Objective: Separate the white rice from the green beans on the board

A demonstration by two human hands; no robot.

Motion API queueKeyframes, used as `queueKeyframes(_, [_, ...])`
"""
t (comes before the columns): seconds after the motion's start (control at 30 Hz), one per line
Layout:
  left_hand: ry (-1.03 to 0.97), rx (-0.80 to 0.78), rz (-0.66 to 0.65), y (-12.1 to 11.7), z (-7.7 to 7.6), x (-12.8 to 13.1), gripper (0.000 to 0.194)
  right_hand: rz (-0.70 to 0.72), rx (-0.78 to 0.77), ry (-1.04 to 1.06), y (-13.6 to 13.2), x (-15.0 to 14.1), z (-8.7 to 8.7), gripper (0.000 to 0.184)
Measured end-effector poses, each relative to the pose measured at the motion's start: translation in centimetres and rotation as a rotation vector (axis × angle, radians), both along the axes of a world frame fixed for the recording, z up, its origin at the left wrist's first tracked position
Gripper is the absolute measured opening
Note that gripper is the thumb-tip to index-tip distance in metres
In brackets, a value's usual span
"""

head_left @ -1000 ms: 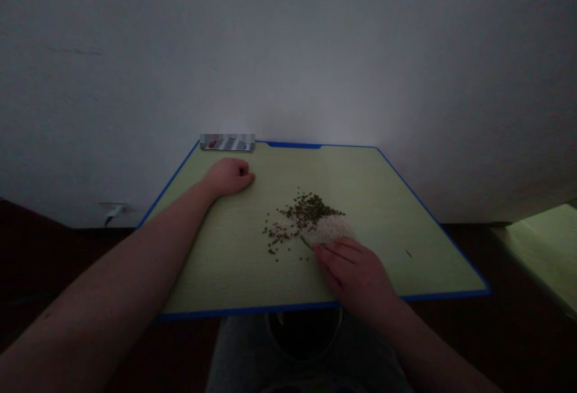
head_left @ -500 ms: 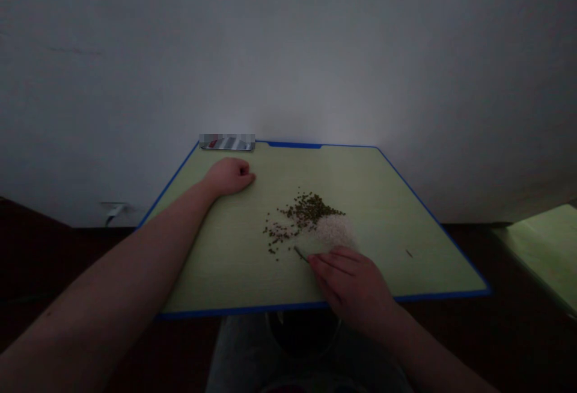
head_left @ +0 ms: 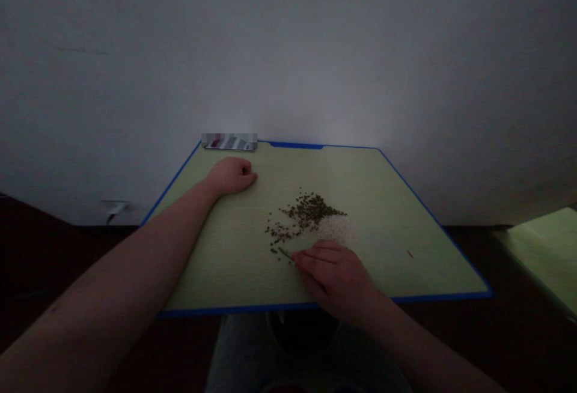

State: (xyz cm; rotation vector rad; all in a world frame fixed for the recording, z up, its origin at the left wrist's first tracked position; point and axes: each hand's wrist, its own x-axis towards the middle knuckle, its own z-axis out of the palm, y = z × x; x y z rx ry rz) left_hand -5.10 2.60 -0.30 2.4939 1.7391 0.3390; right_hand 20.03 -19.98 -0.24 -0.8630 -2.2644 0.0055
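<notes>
Green beans [head_left: 306, 214] lie scattered beside white rice [head_left: 337, 229]. Your right fingers [head_left: 315, 255] pinch a thin stick [head_left: 285, 253]; your left fingers [head_left: 235, 175] curl shut, empty.

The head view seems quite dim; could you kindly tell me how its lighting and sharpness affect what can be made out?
In the head view, the light is dim, brightest on the wall above the desk; the white grains look soft, single grains unresolved; the thin stick in the right hand is blurred; the wide lens enlarges the left arm; the object at the far edge is pixelated.
</notes>
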Motion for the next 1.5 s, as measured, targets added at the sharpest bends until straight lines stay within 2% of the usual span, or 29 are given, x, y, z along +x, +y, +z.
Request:
queueKeyframes(0.37, [-0.003,0.0,0.001,-0.1,0.1,0.1,0.028,-0.058,-0.115,0.07,1.2,-0.7,0.5,0.026])
queueKeyframes(0.73, [-0.013,0.004,0.003,0.0,-0.1,0.1,0.028,-0.161,-0.163,0.052,0.5,-0.4,0.9,0.026])
queueKeyframes(0.97, [-0.02,-0.003,-0.003,-0.2,0.1,0.1,0.027,-0.156,-0.192,0.049,0.6,-0.3,1.1,0.026])
queueKeyframes(1.27, [-0.011,0.01,-0.017,0.2,-0.3,0.0,0.029,-0.186,-0.189,0.055,0.5,0.0,0.8,0.025])
queueKeyframes(1.5, [-0.013,0.003,-0.004,0.1,-0.1,0.0,0.029,-0.124,-0.202,0.059,0.8,-0.4,1.0,0.024])
